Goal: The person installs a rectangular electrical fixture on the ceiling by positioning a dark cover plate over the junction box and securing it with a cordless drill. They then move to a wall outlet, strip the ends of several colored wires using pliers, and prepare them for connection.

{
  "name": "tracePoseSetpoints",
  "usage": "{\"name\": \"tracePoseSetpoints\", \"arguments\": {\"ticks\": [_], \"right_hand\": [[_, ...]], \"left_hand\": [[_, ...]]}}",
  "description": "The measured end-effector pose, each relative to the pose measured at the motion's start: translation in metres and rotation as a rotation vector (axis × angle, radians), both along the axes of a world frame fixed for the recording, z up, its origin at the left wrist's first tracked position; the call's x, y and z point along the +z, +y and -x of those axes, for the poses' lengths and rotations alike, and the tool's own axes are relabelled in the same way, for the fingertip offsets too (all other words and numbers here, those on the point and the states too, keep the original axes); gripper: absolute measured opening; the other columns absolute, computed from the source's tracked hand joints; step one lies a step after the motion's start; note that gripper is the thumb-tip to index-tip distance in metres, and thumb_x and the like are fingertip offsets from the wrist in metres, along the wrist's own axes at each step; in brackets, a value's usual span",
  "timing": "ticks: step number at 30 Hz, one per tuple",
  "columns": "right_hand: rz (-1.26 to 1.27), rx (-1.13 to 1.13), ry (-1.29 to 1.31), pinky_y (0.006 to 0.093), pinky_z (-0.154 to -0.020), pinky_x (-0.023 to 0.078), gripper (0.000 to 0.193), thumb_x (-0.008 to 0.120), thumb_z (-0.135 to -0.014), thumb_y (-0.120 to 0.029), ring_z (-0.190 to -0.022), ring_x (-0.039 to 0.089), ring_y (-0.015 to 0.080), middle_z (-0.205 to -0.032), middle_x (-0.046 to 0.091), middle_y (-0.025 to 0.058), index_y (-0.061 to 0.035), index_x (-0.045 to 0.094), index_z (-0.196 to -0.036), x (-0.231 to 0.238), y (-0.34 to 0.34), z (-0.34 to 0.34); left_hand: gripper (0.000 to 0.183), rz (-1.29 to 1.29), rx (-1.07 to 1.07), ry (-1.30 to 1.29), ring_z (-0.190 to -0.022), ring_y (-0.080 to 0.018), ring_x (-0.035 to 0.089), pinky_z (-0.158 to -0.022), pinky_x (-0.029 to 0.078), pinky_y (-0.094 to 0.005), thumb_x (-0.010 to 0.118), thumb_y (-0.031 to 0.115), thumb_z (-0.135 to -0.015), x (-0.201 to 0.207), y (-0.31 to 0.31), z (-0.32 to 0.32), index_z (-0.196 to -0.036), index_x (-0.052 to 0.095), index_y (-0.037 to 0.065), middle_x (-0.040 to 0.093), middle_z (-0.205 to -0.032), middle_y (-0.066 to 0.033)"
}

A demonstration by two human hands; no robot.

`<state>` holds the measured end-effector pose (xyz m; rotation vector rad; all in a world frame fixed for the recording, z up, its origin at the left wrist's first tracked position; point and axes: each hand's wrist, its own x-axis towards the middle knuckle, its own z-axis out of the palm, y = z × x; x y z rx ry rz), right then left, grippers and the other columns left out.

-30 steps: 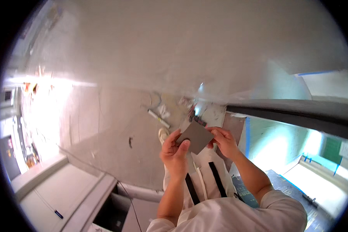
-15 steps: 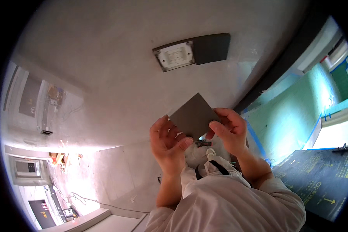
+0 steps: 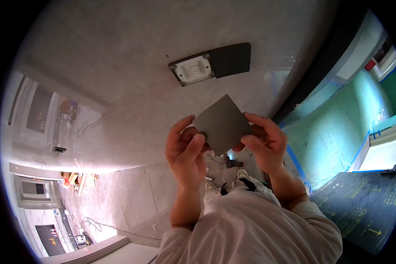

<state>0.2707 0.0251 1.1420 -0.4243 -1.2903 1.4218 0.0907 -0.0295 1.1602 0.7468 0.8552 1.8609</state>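
Observation:
A flat, square, dark grey cover plate (image 3: 222,125) is held between my two hands, one corner pointing up. My left hand (image 3: 185,147) grips its left corner, thumb on the near face and fingers behind. My right hand (image 3: 267,143) pinches the right corner, thumb low on the edge and index finger above. Beyond the plate, on the pale wall, is a two-part wall switch panel. Its left part is an uncovered white mounting frame (image 3: 192,71); its right part carries a dark grey square cover (image 3: 231,60). Both hands are apart from the wall.
A dark power tool (image 3: 234,163) lies on the floor near my shoes. At the right, green sheeting (image 3: 334,132) is edged with blue tape, with a dark printed board (image 3: 361,207) below it. A cable (image 3: 114,229) runs along the floor at left. Wooden scraps (image 3: 80,182) lie farther off.
The plate has risen slightly and turned more face-on. My left thumb has moved up along its edge, and my right hand has shifted a little right. The switch panel appears slightly farther left.

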Motion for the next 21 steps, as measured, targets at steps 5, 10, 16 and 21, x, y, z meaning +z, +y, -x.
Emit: {"name": "tracePoseSetpoints", "arguments": {"ticks": [5, 10, 16, 21], "right_hand": [[-0.170, -0.112, -0.109, 0.0284, -0.074, 0.059, 0.043, 0.066, -0.094, 0.003, -0.084, 0.070, 0.0151, -0.102, 0.070, 0.0132, 0.0054, 0.054, -0.136, -0.006, 0.017, 0.005], [-0.327, -0.462, -0.300, 0.0276, -0.070, 0.057, 0.035, 0.077, -0.088, -0.003, -0.079, 0.069, 0.0135, -0.094, 0.070, 0.0092, -0.0019, 0.063, -0.120, -0.003, 0.067, 0.050], [-0.544, -0.701, -0.351, 0.0291, -0.062, 0.055, 0.026, 0.082, -0.083, -0.006, -0.070, 0.070, 0.0188, -0.087, 0.071, 0.0097, -0.0045, 0.068, -0.105, 0.015, 0.100, 0.072], [-0.715, -0.818, -0.373, 0.0300, -0.055, 0.053, 0.022, 0.082, -0.081, -0.003, -0.066, 0.069, 0.0215, -0.086, 0.071, 0.0110, -0.0036, 0.070, -0.099, 0.033, 0.110, 0.079]], "left_hand": [[0.036, 0.003, 0.093, 0.197, -0.081, -0.0141, 0.065, -0.067, 0.058, -0.0286, 0.065, -0.006, -0.088, 0.004, 0.011, 0.003, -0.124, 0.058, -0.005, 0.068, -0.096, -0.0092], [0.024, 0.030, 0.325, 0.439, -0.082, -0.0131, 0.063, -0.068, 0.053, -0.0258, 0.070, -0.008, -0.084, -0.024, 0.051, 0.023, -0.107, 0.064, -0.004, 0.067, -0.094, -0.0077], [0.012, -0.099, 0.586, 0.659, -0.077, -0.0103, 0.062, -0.069, 0.049, -0.0241, 0.075, -0.004, -0.085, -0.022, 0.095, 0.036, -0.095, 0.068, -0.001, 0.067, -0.090, -0.0036], [0.008, -0.032, 0.662, 0.752, -0.071, -0.0064, 0.057, -0.066, 0.045, -0.0214, 0.076, 0.001, -0.087, -0.015, 0.104, 0.043, -0.092, 0.070, 0.000, 0.066, -0.081, -0.0005]]}}
